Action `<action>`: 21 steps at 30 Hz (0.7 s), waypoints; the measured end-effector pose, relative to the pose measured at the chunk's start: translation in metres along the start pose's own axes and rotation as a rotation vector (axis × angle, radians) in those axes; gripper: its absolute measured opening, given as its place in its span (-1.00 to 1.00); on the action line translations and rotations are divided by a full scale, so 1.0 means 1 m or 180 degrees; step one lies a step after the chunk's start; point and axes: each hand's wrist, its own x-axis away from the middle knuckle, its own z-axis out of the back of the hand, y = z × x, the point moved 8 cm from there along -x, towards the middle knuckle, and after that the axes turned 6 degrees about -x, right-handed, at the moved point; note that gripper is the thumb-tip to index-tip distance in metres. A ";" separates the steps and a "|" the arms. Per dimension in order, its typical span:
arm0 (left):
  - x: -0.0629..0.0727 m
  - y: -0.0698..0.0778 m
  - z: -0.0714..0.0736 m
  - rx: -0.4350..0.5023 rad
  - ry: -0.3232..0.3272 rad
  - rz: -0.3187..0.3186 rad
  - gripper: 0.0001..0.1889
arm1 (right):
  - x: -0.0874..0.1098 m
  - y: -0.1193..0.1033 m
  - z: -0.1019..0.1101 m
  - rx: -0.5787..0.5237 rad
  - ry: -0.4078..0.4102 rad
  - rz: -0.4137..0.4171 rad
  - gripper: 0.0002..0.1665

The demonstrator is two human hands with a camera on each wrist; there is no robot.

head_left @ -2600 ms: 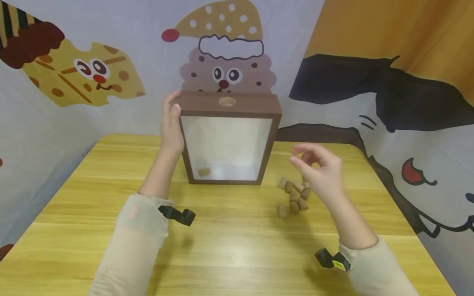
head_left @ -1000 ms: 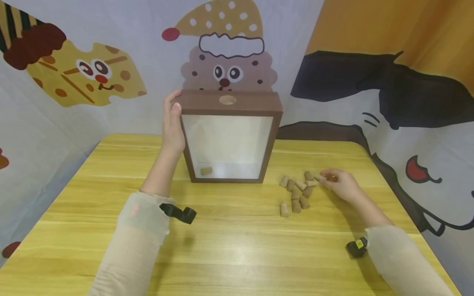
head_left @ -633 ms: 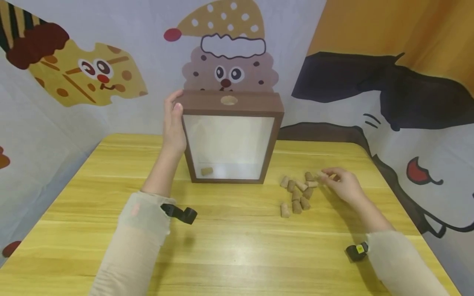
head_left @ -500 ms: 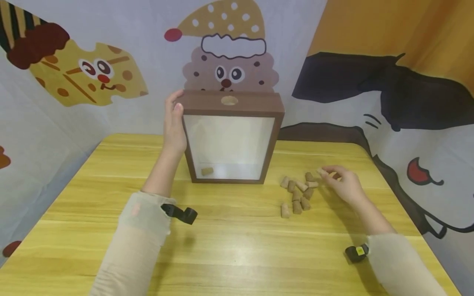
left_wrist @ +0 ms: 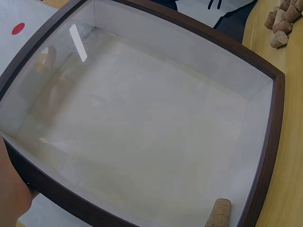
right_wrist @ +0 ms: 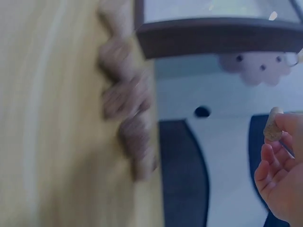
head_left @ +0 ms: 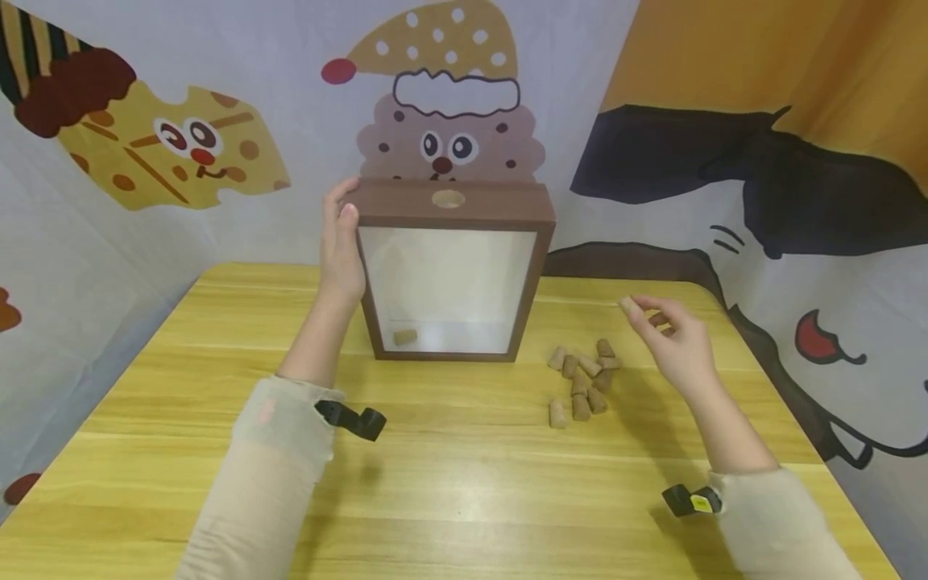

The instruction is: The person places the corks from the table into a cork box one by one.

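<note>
Dark brown in its frame, a shadow box (head_left: 457, 218) with a clear front and a white interior is stood upright on the wood-grain table (head_left: 449, 483). Its upper left edge is gripped by the left hand (head_left: 341, 258), with the thumb laid along the front corner and the other fingers wrapped round the side. In the top of the frame, 1 round hole (head_left: 449, 199) is cut near the middle. Behind the clear front, 1 enclosed cork (head_left: 404, 337) is seen lying on its side on the box floor, towards the left corner.

To the right of the box, 1 pinched cork (head_left: 627, 303) is held above the table between the thumb and fingertips of the right hand (head_left: 670, 342). Below and to the left of that hand, about 10 loose corks (head_left: 581, 385) are scattered on the table in a loose cluster, some touching; in the right wrist view they are blurred. On each beige sleeve (head_left: 254, 475), 1 small black camera (head_left: 351, 419) is worn. The background is filled by a cartoon-printed cloth (head_left: 565, 48).
</note>
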 end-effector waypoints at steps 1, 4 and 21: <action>0.000 0.000 0.000 0.0006 0.0002 -0.0003 -0.42 | 0.000 -0.007 0.001 -0.0043 0.0060 0.0044 -0.52; -0.001 0.000 0.000 -0.0026 0.0012 -0.0014 -0.43 | 0.000 -0.030 0.002 -0.0205 0.0204 0.0183 -0.60; 0.000 0.000 0.001 -0.0056 0.0044 0.0022 -0.43 | -0.010 -0.163 -0.021 -0.1707 0.0161 0.1023 -0.74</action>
